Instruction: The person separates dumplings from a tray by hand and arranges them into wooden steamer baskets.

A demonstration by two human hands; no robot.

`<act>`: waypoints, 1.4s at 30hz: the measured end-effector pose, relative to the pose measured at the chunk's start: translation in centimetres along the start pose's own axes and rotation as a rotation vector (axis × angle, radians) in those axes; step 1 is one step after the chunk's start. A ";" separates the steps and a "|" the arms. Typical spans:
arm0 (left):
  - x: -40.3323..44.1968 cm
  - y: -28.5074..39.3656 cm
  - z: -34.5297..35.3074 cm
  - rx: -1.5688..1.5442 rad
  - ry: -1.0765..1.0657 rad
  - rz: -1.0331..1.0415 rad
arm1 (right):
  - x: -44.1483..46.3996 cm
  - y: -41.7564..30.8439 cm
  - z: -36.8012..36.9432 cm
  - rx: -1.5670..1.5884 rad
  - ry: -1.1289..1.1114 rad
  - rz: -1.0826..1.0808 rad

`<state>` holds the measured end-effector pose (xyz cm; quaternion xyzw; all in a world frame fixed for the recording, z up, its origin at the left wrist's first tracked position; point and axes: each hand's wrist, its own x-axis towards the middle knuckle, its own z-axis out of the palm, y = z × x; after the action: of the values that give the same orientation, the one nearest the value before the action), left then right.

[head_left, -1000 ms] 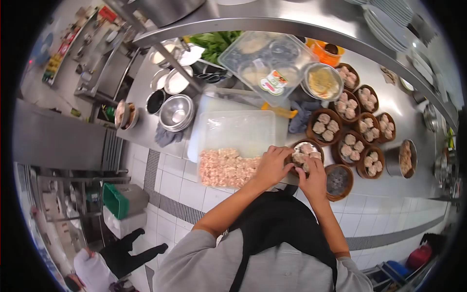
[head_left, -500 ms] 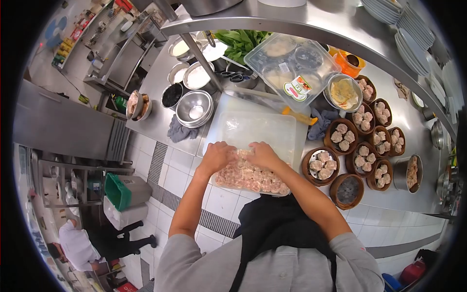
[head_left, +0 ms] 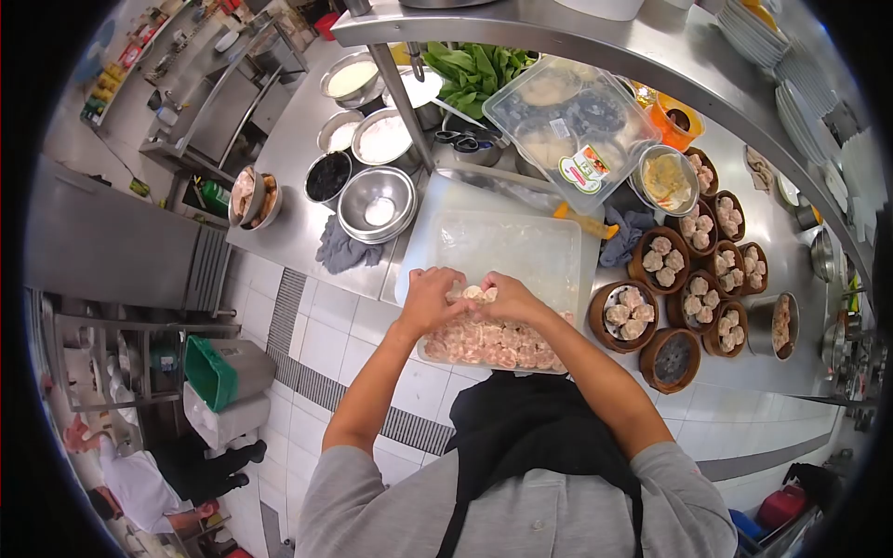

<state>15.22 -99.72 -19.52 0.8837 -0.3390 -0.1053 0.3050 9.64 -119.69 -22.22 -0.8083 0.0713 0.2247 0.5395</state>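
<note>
My left hand (head_left: 432, 299) and my right hand (head_left: 510, 299) come together over a translucent plastic container (head_left: 507, 244). Pinched between their fingers are a few pale siu mai dumplings (head_left: 480, 293), raised above the others. Closely packed rows of pinkish siu mai (head_left: 493, 342) fill the near part of the container, while its far part shows bare plastic. Fingers partly hide the held dumplings, so their exact number is unclear. To the right, a round steamer basket (head_left: 670, 361) shows only its perforated bottom; another basket (head_left: 622, 342) beside it holds several siu mai.
More filled steamer baskets and a metal pot (head_left: 774, 327) stand at the right. A lidded clear box (head_left: 569, 130) and a yellow-handled knife (head_left: 586, 221) lie beyond the container. Stacked steel bowls (head_left: 377, 203) are at left. A steel shelf (head_left: 558, 37) overhangs the counter. Another person (head_left: 139, 484) is lower left.
My fingers have come up from the packed row with siu mai between them. My hands are closer together. The whole view has shifted slightly, and the other person has changed posture.
</note>
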 end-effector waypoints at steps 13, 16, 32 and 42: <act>0.5 -1.0 -1.0 0.362 -0.166 0.183 | -0.6 -0.6 -0.4 0.255 -0.040 -0.039; 1.0 -0.3 -1.5 0.352 -0.330 0.086 | 0.1 0.4 -0.2 0.184 0.020 -0.181; 1.9 1.0 -2.3 0.369 -0.464 -0.037 | -0.3 -0.2 -0.2 0.286 0.137 -0.065; 2.8 0.8 -2.4 0.383 -0.554 -0.089 | 0.0 0.2 -0.1 0.362 0.125 0.030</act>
<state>17.85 -100.90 -17.04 0.8766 -0.3838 -0.2892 0.0249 9.61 -119.88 -22.30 -0.7094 0.1562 0.1655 0.6671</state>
